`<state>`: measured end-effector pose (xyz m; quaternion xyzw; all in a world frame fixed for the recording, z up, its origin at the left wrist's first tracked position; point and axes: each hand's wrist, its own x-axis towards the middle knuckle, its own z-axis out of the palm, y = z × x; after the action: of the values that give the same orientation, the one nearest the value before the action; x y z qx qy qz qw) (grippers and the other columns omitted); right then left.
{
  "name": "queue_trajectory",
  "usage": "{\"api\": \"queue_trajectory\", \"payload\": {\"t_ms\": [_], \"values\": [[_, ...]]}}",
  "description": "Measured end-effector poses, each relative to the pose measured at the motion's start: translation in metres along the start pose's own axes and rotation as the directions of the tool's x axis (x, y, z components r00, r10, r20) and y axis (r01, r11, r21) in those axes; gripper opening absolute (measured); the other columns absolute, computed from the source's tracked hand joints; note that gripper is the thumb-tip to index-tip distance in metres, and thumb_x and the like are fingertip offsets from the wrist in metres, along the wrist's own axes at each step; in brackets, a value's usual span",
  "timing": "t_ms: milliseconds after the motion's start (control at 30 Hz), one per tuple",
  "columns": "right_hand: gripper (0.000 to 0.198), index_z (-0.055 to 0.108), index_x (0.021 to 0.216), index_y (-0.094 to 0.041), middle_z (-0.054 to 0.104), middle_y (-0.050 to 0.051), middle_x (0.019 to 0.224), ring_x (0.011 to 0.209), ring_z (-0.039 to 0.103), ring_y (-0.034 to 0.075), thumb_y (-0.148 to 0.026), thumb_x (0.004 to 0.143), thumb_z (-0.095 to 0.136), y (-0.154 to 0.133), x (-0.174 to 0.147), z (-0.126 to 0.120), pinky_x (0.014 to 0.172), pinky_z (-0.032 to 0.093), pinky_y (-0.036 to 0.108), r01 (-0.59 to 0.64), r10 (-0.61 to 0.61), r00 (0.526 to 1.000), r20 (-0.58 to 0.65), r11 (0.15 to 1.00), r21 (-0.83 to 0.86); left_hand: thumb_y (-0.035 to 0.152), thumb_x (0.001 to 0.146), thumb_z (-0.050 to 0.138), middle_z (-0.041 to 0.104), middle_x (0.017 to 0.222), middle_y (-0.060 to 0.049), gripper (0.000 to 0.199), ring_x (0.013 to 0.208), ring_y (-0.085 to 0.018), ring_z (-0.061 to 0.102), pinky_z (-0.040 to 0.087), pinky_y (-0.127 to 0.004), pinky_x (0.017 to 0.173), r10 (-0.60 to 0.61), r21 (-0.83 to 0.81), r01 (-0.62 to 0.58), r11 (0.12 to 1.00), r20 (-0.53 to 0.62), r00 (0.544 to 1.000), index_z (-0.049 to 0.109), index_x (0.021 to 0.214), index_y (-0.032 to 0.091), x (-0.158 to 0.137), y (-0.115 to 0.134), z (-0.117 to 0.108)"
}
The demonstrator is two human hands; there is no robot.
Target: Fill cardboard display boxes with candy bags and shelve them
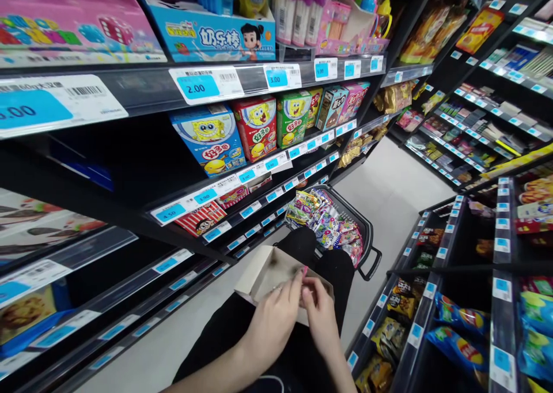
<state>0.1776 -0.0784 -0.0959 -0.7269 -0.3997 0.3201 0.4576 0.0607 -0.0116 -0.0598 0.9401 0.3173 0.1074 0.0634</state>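
Note:
An open pale cardboard box (254, 266) rests on my lap, tilted, its inside facing up. My left hand (274, 315) reaches over the box's near side with its fingers closed together. A small pink piece (305, 271) shows at its fingertips; its kind is too small to tell. Right beside it, my right hand (318, 312) is closed, with thumb and fingers bent together against the near right side of the box. What lies inside its grip is hidden. Beyond my knees stands a dark basket (367, 231) filled with colourful snack packets (326, 223).
Shelves with price tags rise on the left, holding SpongeBob snack boxes (257, 128) and a blue display box (216, 36). Bagged snacks (458, 347) fill low racks close on the right. Pale floor (397, 174) runs down the aisle towards more shelves (484, 122).

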Motion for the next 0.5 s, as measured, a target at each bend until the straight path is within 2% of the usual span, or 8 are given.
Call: {"api": "queue_trajectory", "payload": {"t_ms": [100, 167, 233, 300, 367, 433, 467, 500], "values": [[0.046, 0.060, 0.116, -0.019, 0.072, 0.010, 0.103, 0.089, 0.069, 0.022, -0.053, 0.085, 0.055, -0.008, -0.007, -0.001, 0.073, 0.055, 0.030, -0.108, 0.111, 0.994, 0.010, 0.937, 0.333, 0.003, 0.089, 0.036, 0.072, 0.097, -0.013, 0.037, 0.080, -0.022, 0.068, 0.055, -0.031, 0.070, 0.116, -0.170, -0.161, 0.972, -0.248, 0.962, 0.059, 0.118, 0.007, -0.001, 0.010, 0.005], [0.042, 0.065, 0.107, -0.018, 0.073, 0.009, 0.100, 0.090, 0.069, 0.023, -0.050, 0.079, 0.065, -0.006, -0.009, -0.002, 0.076, 0.055, 0.032, -0.180, 0.263, 0.963, -0.056, 0.785, 0.593, 0.005, 0.090, 0.039, 0.074, 0.088, -0.010, 0.035, 0.077, -0.021, 0.068, 0.054, -0.035, 0.076, 0.103, -0.275, -0.209, 0.938, -0.353, 0.930, 0.059, 0.118, 0.009, 0.002, 0.018, 0.012], [0.035, 0.067, 0.091, -0.018, 0.074, 0.005, 0.084, 0.075, 0.069, 0.019, -0.049, 0.075, 0.070, -0.004, -0.010, -0.006, 0.068, 0.055, 0.028, -0.166, 0.375, 0.916, -0.142, 0.677, 0.717, 0.006, 0.090, 0.043, 0.075, 0.087, -0.008, 0.036, 0.083, -0.022, 0.067, 0.049, -0.043, 0.091, 0.100, -0.377, -0.256, 0.890, -0.386, 0.917, 0.057, 0.122, 0.012, 0.005, 0.026, 0.017], [0.033, 0.066, 0.081, -0.018, 0.070, -0.001, 0.069, 0.061, 0.064, 0.013, -0.050, 0.073, 0.071, -0.002, -0.012, -0.013, 0.059, 0.052, 0.023, -0.121, 0.412, 0.882, -0.226, 0.663, 0.739, 0.011, 0.090, 0.047, 0.075, 0.092, -0.007, 0.037, 0.095, -0.023, 0.065, 0.036, -0.053, 0.105, 0.150, -0.490, -0.343, 0.801, -0.390, 0.909, 0.054, 0.126, 0.015, 0.006, 0.029, 0.021], [0.032, 0.064, 0.076, -0.018, 0.067, -0.002, 0.065, 0.057, 0.062, 0.012, -0.049, 0.073, 0.071, -0.004, -0.014, -0.024, 0.056, 0.050, 0.021, -0.096, 0.421, 0.867, -0.266, 0.665, 0.741, 0.022, 0.090, 0.050, 0.074, 0.098, -0.009, 0.034, 0.108, -0.026, 0.059, 0.027, -0.058, 0.110, 0.156, -0.614, -0.376, 0.694, -0.382, 0.911, 0.056, 0.123, 0.016, 0.006, 0.026, 0.022], [0.031, 0.064, 0.075, -0.017, 0.068, -0.001, 0.065, 0.059, 0.063, 0.013, -0.047, 0.074, 0.072, -0.007, -0.017, -0.038, 0.058, 0.050, 0.023, -0.096, 0.427, 0.864, -0.266, 0.660, 0.745, 0.036, 0.089, 0.053, 0.067, 0.117, -0.014, 0.038, 0.122, -0.031, 0.049, 0.024, -0.060, 0.110, 0.034, -0.761, -0.239, 0.603, -0.274, 0.961, 0.058, 0.122, 0.017, 0.007, 0.017, 0.021], [0.030, 0.065, 0.075, -0.016, 0.069, 0.001, 0.067, 0.060, 0.064, 0.015, -0.046, 0.074, 0.072, -0.009, -0.018, -0.045, 0.059, 0.051, 0.025, -0.109, 0.429, 0.868, -0.249, 0.655, 0.748, 0.042, 0.087, 0.056, 0.059, 0.129, -0.017, 0.045, 0.127, -0.033, 0.044, 0.025, -0.059, 0.109, -0.041, -0.841, -0.119, 0.527, -0.165, 0.985, 0.056, 0.125, 0.018, 0.009, 0.011, 0.019], [0.030, 0.066, 0.077, -0.016, 0.070, 0.002, 0.069, 0.061, 0.065, 0.016, -0.046, 0.074, 0.072, -0.011, -0.019, -0.052, 0.060, 0.052, 0.027, -0.129, 0.430, 0.875, -0.220, 0.647, 0.751, 0.047, 0.084, 0.059, 0.052, 0.136, -0.018, 0.055, 0.129, -0.033, 0.042, 0.029, -0.057, 0.108, -0.078, -0.915, 0.004, 0.404, -0.030, 0.996, 0.051, 0.131, 0.019, 0.012, 0.005, 0.018]]}}
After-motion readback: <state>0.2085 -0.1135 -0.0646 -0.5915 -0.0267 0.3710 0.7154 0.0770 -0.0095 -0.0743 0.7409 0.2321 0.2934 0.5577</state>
